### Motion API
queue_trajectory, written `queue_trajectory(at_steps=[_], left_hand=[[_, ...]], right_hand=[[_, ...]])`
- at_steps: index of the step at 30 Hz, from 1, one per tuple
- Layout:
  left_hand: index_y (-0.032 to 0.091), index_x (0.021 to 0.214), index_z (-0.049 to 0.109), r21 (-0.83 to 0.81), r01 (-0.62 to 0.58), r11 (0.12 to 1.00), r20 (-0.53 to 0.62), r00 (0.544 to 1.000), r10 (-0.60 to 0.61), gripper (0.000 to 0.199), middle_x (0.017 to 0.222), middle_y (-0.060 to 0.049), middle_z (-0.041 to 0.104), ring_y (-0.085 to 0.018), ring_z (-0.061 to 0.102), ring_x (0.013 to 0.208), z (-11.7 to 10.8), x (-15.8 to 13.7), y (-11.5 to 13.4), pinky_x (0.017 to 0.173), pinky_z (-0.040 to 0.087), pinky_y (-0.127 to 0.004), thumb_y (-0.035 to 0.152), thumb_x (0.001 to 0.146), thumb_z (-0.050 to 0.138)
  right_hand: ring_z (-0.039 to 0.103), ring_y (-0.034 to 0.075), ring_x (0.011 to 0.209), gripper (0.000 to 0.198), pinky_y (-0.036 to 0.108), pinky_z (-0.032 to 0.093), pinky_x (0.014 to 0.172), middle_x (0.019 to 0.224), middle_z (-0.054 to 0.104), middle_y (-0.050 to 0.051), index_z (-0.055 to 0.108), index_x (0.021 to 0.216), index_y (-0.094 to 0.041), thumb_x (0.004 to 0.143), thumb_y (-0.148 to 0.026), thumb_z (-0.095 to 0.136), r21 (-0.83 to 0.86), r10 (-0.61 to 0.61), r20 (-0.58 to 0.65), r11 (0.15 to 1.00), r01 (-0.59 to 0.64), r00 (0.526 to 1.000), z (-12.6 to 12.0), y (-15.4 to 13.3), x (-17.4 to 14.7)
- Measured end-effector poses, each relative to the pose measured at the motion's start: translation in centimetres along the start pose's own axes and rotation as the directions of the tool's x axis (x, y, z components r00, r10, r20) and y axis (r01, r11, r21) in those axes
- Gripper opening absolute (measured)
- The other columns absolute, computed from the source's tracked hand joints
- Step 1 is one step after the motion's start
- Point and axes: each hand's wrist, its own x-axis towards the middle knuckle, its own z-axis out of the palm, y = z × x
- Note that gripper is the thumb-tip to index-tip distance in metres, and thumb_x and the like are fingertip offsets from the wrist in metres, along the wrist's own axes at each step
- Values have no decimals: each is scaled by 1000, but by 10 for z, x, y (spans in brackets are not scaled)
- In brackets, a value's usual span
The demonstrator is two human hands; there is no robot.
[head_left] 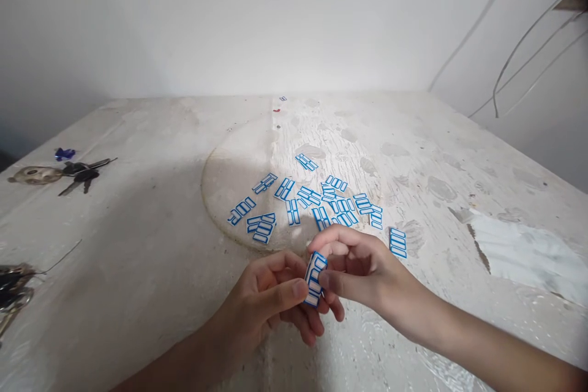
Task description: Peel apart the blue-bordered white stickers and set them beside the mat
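Between my two hands, above the near part of the table, is a small stack of blue-and-white paper pieces (315,278) printed with outlined shapes. My left hand (275,294) grips its left side, thumb on top and fingers beneath. From the right, my right hand (356,266) pinches the same stack between thumb and fingers. Just beyond my hands lie many similar loose pieces (309,196), scattered and partly overlapping. One such piece (397,242) lies apart, to the right of my right hand. How many pieces are in the stack I cannot tell.
Keys (82,174) with a pale fob and a small dark blue object (65,154) lie on the left of the table (151,208). A dark metallic object (16,288) is at the left edge. Torn white paper (528,251) lies right. Wires (509,67) hang by the wall.
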Motion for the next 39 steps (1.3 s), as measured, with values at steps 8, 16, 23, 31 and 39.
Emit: queue_trajectory(at_steps=[8, 16, 23, 31, 39], left_hand=[[9, 99, 59, -145, 239, 960, 251, 947, -198, 37, 91, -13, 67, -18, 67, 77, -7, -1, -6, 67, 52, -24, 43, 84, 54], [8, 84, 66, -64, 246, 967, 184, 955, -231, 47, 83, -10, 70, -17, 67, 75, -1, -4, -12, 68, 50, -24, 54, 77, 58], [9, 86, 65, -101, 169, 980, 131, 979, -156, 39, 76, -7, 68, -15, 66, 71, 1, -3, -8, 67, 50, -23, 47, 79, 60], [16, 95, 65, 22, 20, 1000, 85, 996, -22, 31, 89, -6, 66, -16, 64, 85, -2, -3, -10, 77, 47, -24, 43, 82, 58], [15, 99, 67, 66, -44, 997, 103, 994, 38, 33, 90, -7, 68, -18, 62, 89, -2, -3, -14, 77, 45, -26, 41, 82, 59]], right_hand=[[56, 6, 52, 33, 15, 38, 45, 74, 57, -5, 48, 100, -22, 76, 0, 53, -53, -25, 19, 998, 26, 999, -1, 0, -5], [47, 5, 55, 38, 18, 36, 50, 73, 53, -5, 41, 107, -25, 79, -2, 53, -128, -18, 51, 991, 24, 999, -2, 4, -7], [52, 9, 68, 53, 23, 48, 60, 93, 48, 0, 34, 127, -30, 82, -10, 53, -334, -145, 59, 930, 156, 988, 0, 3, -11], [55, 15, 83, 65, 30, 49, 75, 94, 54, 3, 35, 131, -22, 76, -15, 67, -802, -429, 212, 437, 407, 878, 2, 8, -14], [55, 20, 79, 46, 37, 47, 69, 94, 62, 11, 42, 122, -9, 81, -16, 61, -851, -578, 363, 114, 513, 731, 3, 12, -8]])
